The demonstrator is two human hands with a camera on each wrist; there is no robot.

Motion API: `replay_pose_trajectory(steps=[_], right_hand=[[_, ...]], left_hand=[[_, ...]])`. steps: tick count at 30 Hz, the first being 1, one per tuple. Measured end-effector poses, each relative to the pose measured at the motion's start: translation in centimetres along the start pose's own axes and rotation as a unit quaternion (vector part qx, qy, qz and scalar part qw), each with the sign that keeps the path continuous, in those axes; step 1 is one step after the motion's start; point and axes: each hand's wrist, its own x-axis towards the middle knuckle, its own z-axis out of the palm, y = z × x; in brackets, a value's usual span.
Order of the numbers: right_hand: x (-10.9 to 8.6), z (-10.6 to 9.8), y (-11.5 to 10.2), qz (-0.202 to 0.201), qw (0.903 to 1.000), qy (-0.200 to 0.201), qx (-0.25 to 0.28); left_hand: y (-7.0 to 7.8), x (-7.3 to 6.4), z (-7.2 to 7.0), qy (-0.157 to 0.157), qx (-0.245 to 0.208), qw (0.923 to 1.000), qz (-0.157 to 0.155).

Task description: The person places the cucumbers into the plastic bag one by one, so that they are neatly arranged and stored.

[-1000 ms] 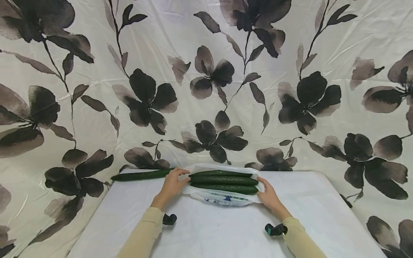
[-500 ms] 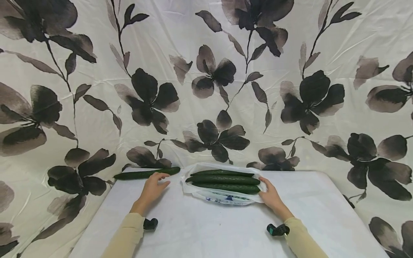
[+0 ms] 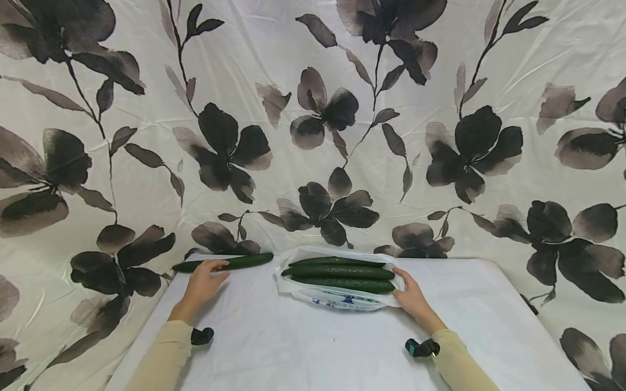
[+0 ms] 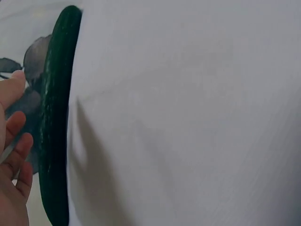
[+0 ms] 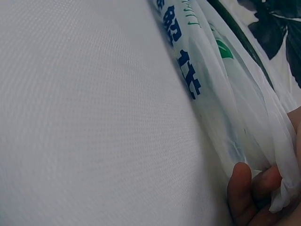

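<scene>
Three dark green cucumbers (image 3: 337, 271) lie side by side in a white plastic bag (image 3: 337, 298) with blue and green print. My right hand (image 3: 409, 293) holds the bag's right end; in the right wrist view the thin plastic (image 5: 254, 117) runs between its curled fingers (image 5: 241, 188). Off to the left, a single cucumber (image 3: 249, 261) lies along the table's back edge. Over its left part is my left hand (image 3: 202, 284), its fingers spread and loosely bent. The left wrist view shows this cucumber (image 4: 57, 117) just beyond the fingers (image 4: 21, 150), with a gap between.
A white-covered table (image 3: 313, 347) lies under everything. Behind it hangs a cloth (image 3: 391, 163) printed with dark flowers. A small black device (image 3: 201, 336) is worn on the left wrist and another (image 3: 420, 348) on the right.
My left hand has let go of the bag's left end and moved left to the single cucumber. The right hand has stayed on the bag.
</scene>
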Motion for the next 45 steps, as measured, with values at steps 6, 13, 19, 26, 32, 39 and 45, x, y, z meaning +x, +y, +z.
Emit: replay_pose_trajectory(steps=[6, 13, 19, 26, 32, 39, 45], right_hand=[[0.2, -0.1, 0.0, -0.010, 0.9999, 0.006, -0.001], [0.1, 0.0, 0.2, -0.013, 0.9999, 0.008, -0.005], [-0.1, 0.1, 0.1, -0.013, 0.9999, 0.011, -0.001], [-0.2, 0.4, 0.5, -0.006, 0.9999, 0.010, 0.009], [-0.3, 0.5, 0.5, -0.003, 0.9999, 0.012, 0.007], [-0.1, 0.3, 0.6, -0.004, 0.9997, 0.024, 0.005], [0.2, 0.1, 0.7, -0.019, 0.9994, 0.029, 0.001]], left_hand=[[-1.0, 0.8, -1.3, -0.004, 0.005, 1.0000, 0.000], [-1.5, 1.7, -2.1, -0.003, 0.029, 0.9996, 0.003], [-1.8, 2.3, -2.6, -0.007, 0.039, 0.9992, -0.008], [-2.2, 3.0, -2.1, -0.037, 0.056, 0.9976, -0.018], [-2.7, 3.4, -1.0, -0.059, 0.061, 0.9957, -0.036], [-2.8, 3.7, -0.4, -0.039, 0.075, 0.9959, -0.032], [-2.6, 3.7, 0.2, -0.041, 0.117, 0.9921, -0.016]])
